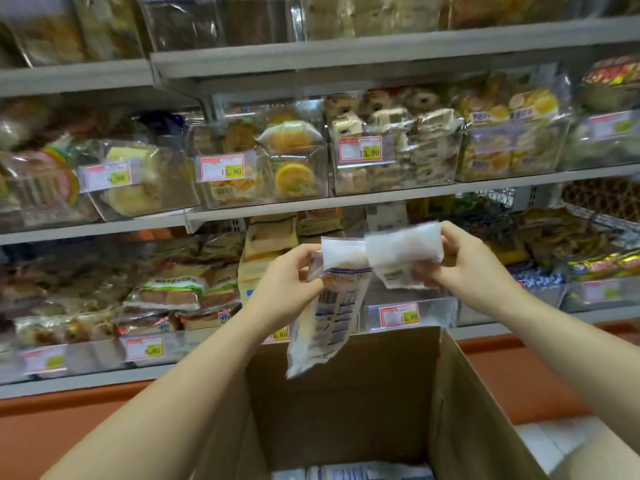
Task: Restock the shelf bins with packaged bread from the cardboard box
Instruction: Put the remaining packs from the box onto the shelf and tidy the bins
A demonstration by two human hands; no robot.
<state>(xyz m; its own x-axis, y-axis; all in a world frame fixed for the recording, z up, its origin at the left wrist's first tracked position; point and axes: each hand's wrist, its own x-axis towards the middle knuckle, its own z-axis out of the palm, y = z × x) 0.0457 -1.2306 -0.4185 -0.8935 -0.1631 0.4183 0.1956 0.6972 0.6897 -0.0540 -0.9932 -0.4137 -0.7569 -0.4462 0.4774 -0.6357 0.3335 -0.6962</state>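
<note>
Clear-plastic, blue-printed bread packet hung pinched in left grip; white bread packet was clasped in right grip, above brown cardboard box. Step: carrying. Next, likely: clear shelf bin, 12 o'clock.

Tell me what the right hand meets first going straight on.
Probably the hanging packet held by the left hand; the right hand and its white packet point toward it, though depth is unclear.

I see the hanging packet, white with purple print, dangling upright from my left hand above the open cardboard box. The sideways packet sits just right of its top, pinched in my right hand. More packets lie at the box's bottom.
</note>
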